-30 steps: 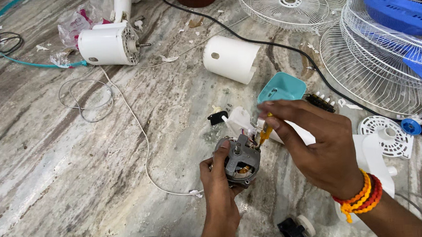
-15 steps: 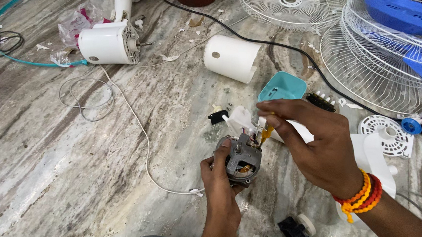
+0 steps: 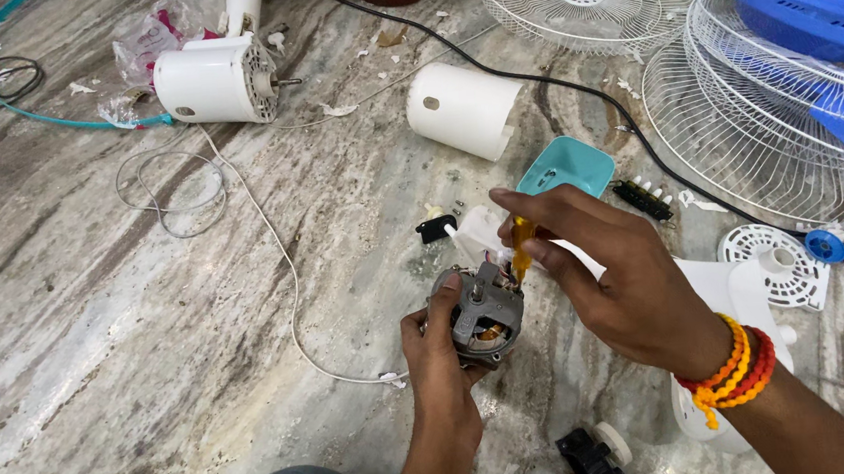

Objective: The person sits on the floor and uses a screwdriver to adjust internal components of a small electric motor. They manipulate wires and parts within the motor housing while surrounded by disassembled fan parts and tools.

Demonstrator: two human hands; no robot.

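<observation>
On the marble floor (image 3: 147, 319), low in the middle of the view, a grey fan motor (image 3: 486, 314) is gripped by the left hand (image 3: 441, 351), its fingers curled round the casing from beneath and the thumb laid over the top edge. Just above and to the right of the motor, the right hand (image 3: 626, 281) is held with its fingers pinched on a yellow-handled screwdriver (image 3: 521, 249), whose lower end is set against the motor's upper rim. A teal cover (image 3: 567, 165) is seen just behind the right hand, and a white cylinder housing (image 3: 460, 109) farther back. Against the frame a second earlier, the motor and both hands are found in almost the same places; the right hand is raised very slightly, with the screwdriver kept at the same spot.
</observation>
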